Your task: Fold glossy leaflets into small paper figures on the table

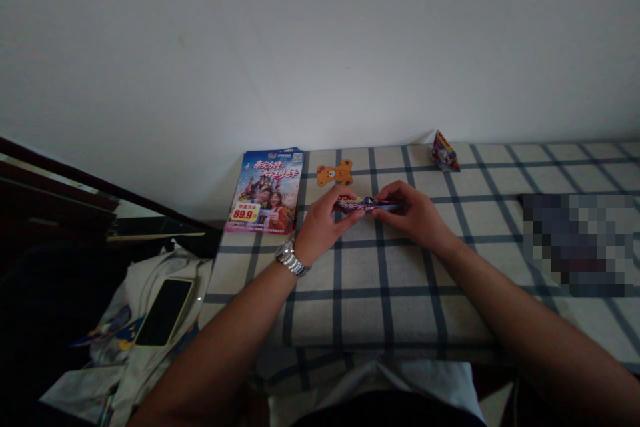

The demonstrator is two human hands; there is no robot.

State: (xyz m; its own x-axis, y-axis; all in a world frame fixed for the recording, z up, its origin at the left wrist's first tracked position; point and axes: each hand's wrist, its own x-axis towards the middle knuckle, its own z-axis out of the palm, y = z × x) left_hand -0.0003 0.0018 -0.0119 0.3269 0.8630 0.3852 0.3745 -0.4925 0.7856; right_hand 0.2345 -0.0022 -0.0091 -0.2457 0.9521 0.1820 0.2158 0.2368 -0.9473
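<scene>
1. Left hand: thumb and fingers clamped on the left end of a folded printed paper.
2. Right hand: pinching its right end.
3. Paper: over the checked tablecloth, right of the flyer stack.

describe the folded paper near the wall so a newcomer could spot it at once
Find the checked cloth against the pale wall. Near its back edge, beyond the right hand, is the folded paper. It rises to a point, unlike the flat orange bear.
</scene>
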